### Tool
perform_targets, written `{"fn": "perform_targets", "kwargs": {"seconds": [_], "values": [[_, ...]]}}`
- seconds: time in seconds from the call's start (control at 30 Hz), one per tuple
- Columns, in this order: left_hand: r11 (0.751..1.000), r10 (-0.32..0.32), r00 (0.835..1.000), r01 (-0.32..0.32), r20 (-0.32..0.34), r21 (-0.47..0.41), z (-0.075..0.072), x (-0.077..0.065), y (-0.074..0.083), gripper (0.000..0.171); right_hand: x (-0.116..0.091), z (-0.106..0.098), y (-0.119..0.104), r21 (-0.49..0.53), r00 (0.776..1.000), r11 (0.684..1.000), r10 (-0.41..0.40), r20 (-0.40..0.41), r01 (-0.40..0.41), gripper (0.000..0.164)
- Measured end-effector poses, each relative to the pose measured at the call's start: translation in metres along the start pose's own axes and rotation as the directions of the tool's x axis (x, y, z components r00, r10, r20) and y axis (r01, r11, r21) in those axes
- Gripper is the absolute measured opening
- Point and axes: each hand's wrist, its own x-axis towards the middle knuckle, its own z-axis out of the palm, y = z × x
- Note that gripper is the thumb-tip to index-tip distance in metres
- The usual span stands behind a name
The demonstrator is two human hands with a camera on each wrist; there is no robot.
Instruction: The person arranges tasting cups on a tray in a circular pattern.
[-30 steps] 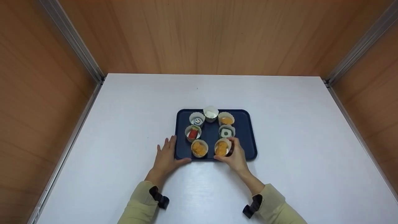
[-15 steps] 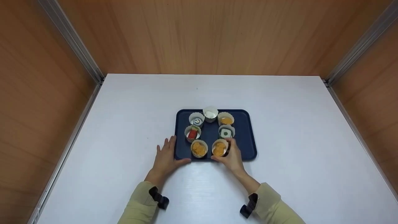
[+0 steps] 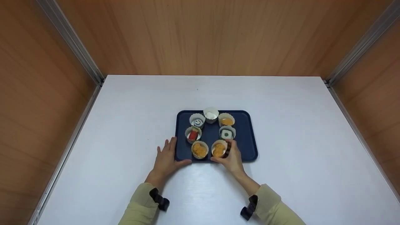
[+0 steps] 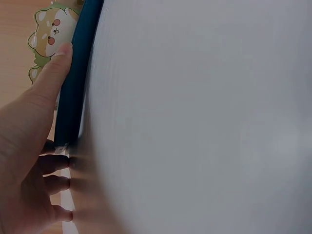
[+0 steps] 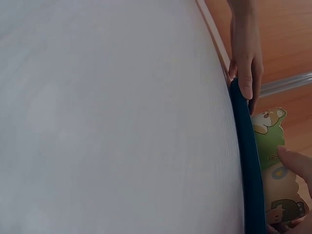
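Observation:
A dark blue tray [image 3: 245, 125] lies on the white table, bearing several scalloped paper baking cups. My left hand [image 3: 165, 161] rests at the tray's front left corner with fingers spread along the side and thumb on the front rim. Close to that thumb is a paper cup [image 4: 53, 31] printed with a dog, holding an orange piece. My right hand [image 3: 232, 157] grips another paper cup [image 5: 280, 187], also with an orange piece in it, between thumb and fingers at the front of the tray. This cup's underside is hidden.
Behind these stand a cup with a red piece [image 3: 193, 135], one with a white-and-green piece [image 3: 226, 134], one with a smiling-face piece [image 3: 197, 122], one with orange [image 3: 226, 122] and one pale inside [image 3: 211, 115]. Wooden panels [image 3: 200, 37] enclose the table [image 3: 297, 125].
My right hand has slid its cup a little to the left, closer to the other front cup. The left hand has stayed where it was.

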Motion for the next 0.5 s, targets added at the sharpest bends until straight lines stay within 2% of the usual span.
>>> {"fn": "perform_targets", "kwargs": {"seconds": [0.23,0.5], "values": [[0.999,-0.012,1.0,0.011,0.025,0.033,-0.003,0.001,0.002,0.111,-0.003,-0.007,-0.001,0.034,1.0,0.999,0.001,0.017,-0.002,0.078],[0.998,-0.018,0.997,0.014,0.069,0.062,-0.009,0.003,0.006,0.111,-0.007,-0.023,0.001,-0.023,0.998,0.998,-0.064,-0.003,0.064,0.075]]}}
